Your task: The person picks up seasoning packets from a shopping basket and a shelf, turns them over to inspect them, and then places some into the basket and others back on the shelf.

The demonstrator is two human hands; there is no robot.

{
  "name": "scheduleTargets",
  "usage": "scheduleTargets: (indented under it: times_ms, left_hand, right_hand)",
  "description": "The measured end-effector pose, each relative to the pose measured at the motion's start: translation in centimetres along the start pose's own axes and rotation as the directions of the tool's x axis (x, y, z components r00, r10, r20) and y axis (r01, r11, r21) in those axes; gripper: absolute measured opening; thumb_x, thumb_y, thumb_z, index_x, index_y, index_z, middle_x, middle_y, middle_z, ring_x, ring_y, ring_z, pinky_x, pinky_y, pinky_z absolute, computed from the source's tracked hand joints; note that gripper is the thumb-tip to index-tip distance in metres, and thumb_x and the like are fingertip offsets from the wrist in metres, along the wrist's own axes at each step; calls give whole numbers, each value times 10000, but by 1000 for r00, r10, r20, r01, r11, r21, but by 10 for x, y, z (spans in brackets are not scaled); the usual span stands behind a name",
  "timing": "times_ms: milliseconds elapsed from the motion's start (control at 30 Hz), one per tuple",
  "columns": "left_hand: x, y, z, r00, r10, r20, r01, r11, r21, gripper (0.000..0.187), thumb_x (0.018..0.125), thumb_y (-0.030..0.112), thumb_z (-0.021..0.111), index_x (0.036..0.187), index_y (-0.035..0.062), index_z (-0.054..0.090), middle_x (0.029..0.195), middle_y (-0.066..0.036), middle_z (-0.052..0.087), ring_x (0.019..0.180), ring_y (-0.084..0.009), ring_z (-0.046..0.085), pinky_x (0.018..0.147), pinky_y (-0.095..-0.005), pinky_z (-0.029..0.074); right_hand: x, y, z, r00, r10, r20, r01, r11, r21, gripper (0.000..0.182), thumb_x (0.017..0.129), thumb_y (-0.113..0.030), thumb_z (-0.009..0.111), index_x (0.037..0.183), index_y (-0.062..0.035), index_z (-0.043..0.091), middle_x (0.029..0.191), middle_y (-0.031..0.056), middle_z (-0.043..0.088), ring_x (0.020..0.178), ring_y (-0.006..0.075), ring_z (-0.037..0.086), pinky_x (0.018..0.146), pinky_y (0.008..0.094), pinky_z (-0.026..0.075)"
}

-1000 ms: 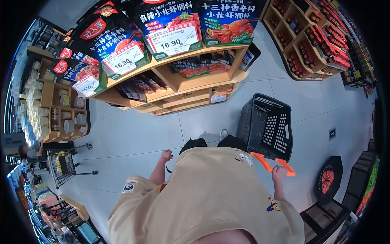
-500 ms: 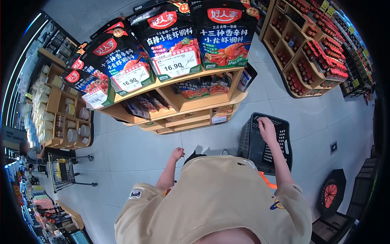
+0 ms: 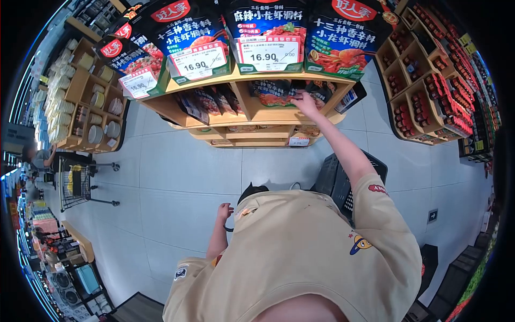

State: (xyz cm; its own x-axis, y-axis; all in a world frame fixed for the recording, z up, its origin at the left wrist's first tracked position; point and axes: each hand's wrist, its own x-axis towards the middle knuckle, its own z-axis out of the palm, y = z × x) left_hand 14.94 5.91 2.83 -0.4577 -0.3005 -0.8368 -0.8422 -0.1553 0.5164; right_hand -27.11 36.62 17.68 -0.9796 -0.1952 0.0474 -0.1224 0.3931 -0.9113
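My right hand (image 3: 306, 104) reaches into the right compartment of the wooden display stand. Its fingers are apart and touch or nearly touch the front of the seasoning packets (image 3: 271, 95) standing there; no firm grip shows. Low at my left side hangs my left hand (image 3: 224, 211), fingers loosely bent and apart, holding nothing that I can see. A dark loop is visible near its wrist. Below my right forearm a black shopping basket (image 3: 377, 167) is partly covered by the arm and shirt. Large display packets (image 3: 343, 40) with price cards (image 3: 270, 54) line the stand's top.
Another wooden shelf (image 3: 410, 80) with red-lidded jars stands to the right. White bowls and cups fill a shelf (image 3: 80, 107) on the left. A shopping cart (image 3: 75, 182) and another person (image 3: 40, 156) are at the far left. Grey tiled floor (image 3: 182, 166) surrounds the stand.
My right hand has moved from above the basket forward and left into the stand's compartment. The stand appears nearer and shifted right. My left hand remains low at my side.
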Motion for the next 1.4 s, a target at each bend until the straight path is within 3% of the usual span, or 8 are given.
scheduleTargets:
  times_ms: [67,300,433,500,700,867,1100,1400]
  left_hand:
    - [-22,-26,-5,997,-49,-68,48,999,-14,325,789,255,434,1046,56,445,821,-126,589,628,-169,557,414,-250,373]
    - [-42,-170,-12,962,-244,-125,207,946,-251,360,778,257,450,1074,52,437,854,-131,572,644,-200,560,464,-278,417]
    - [-30,-224,-8,959,-267,-96,220,913,-343,381,772,258,460,1090,50,432,873,-133,561,654,-218,562,492,-294,441]
    - [-26,-225,-5,959,-267,-96,217,909,-356,387,770,258,462,1094,49,430,878,-134,559,657,-222,563,499,-298,447]
    - [-63,-65,-11,984,-27,-175,-3,986,-167,329,794,284,456,1010,36,462,806,-129,581,647,-168,560,488,-254,420]
    - [-39,48,-9,901,424,-93,-423,906,27,350,786,262,510,1054,42,461,866,-106,577,779,-171,547,661,-271,424]
    - [-87,213,81,480,751,454,-853,521,41,637,717,222,623,1225,55,277,1209,-143,383,1102,-205,387,925,-331,302]
    - [-137,242,149,569,484,665,-259,873,-413,354,794,268,546,1009,-2,470,927,-60,550,803,-91,523,701,-224,430]
  right_hand:
    - [27,7,13,991,116,-70,-133,932,-337,369,659,-208,654,896,34,508,865,126,583,770,244,561,701,300,428]
    - [67,24,59,947,-56,-316,40,997,-59,523,610,-291,688,951,55,494,864,147,584,848,267,547,735,309,421]
    - [44,-5,63,956,108,-271,-231,848,-477,437,625,-296,678,877,37,550,863,160,586,813,330,542,725,336,425]
    - [31,-6,68,941,8,-337,-86,972,-216,382,658,-285,662,858,27,568,836,147,596,747,264,567,683,310,431]
    - [-38,-17,49,972,29,-235,49,947,319,212,754,-177,577,829,20,579,760,62,602,684,108,539,646,250,414]
    - [-117,-49,-2,981,192,22,-172,814,555,245,797,-159,533,982,1,518,893,29,576,781,82,522,715,219,404]
    - [-166,-115,-54,938,222,265,-338,425,840,271,832,-122,460,1076,-4,441,1014,80,544,891,149,541,779,274,435]
    - [-157,-104,-74,895,285,343,-369,42,929,298,845,-195,458,1081,-16,428,998,118,548,867,188,559,770,321,467]
